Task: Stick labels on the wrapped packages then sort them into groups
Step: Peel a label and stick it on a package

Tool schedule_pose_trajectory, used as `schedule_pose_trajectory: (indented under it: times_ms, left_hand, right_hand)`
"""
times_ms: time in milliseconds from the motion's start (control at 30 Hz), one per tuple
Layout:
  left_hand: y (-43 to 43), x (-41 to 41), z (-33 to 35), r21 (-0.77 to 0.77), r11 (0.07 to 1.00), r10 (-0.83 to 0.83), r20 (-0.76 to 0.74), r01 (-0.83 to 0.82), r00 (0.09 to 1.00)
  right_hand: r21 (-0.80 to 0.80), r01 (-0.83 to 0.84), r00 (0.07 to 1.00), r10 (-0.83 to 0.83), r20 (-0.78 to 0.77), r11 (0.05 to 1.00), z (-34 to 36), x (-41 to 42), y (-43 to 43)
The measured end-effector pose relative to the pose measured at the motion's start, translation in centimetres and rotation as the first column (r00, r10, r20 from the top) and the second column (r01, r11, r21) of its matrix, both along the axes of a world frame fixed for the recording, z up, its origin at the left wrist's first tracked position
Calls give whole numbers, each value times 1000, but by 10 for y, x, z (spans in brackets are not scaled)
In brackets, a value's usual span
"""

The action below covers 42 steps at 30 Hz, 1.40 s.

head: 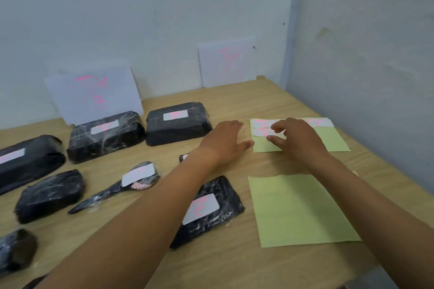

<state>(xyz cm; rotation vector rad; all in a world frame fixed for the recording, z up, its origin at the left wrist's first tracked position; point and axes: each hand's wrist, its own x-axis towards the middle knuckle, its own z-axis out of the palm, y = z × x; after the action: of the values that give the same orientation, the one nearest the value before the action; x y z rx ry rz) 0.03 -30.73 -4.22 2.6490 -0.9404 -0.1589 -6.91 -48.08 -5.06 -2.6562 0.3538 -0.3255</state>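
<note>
Two sheets on my screen, operator: what holds what?

Operator: Nearest me, below my right wrist, the near green sheet [303, 209] looks bare, with no stickers on it that I can see. Left of it, under my left forearm, a wrapped package [206, 209] already wears its tag. No bins or trays show, so the sheets are the only carriers. Beyond, my left hand [225, 141] lies flat on the table [223, 263], fingers straight and together, thumb tip at the edge of the far green sheet [333, 139]. My right hand [298, 138] rests on that sheet, thumb and forefinger curled, pinching the edge of a white label [263, 132]. More labels [321, 122] sit past my fingertips.

Desk: Risks?

Operator: My guess is the sheet is loose. My left fingers are beside it, not on it, so peeling may drag it along. The sticker could also fold onto itself or cling to my fingertips. Farther off, left of my left fingers, a labelled package [177, 122] and a second labelled package [105, 135] lie near a pink-lettered sign [94, 94]. The writing is too blurred to read fully.
</note>
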Motion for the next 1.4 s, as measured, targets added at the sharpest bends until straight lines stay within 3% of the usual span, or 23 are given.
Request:
schedule_pose_trajectory:
  times_ms: [133, 467, 900, 1233, 1400]
  left_hand:
    - [-20, 21, -7, 65, 997, -33, -82, 39, 996]
    - [-43, 52, -13, 48, 984, -153, -275, 172, 949]
    - [-44, 58, -15, 158, 965, -156, -295, 209, 943]
    - [-46, 61, -21, 188, 958, -158, -288, 218, 945]
    - [-46, 63, -24, 189, 956, -162, -288, 222, 944]
  right_hand:
    - [52, -17, 1000, 16, 22, 998, -11, 16, -4]
    - [47, -21, 1000, 21, 14, 999, -23, 50, -8]
    - [-96, 61, 992, -50, 112, 994, -29, 48, -4]
    - [103, 79, 978, -97, 183, 992, -30, 45, -10]
    - [292, 129, 960, -193, 202, 948, -31, 47, -14]
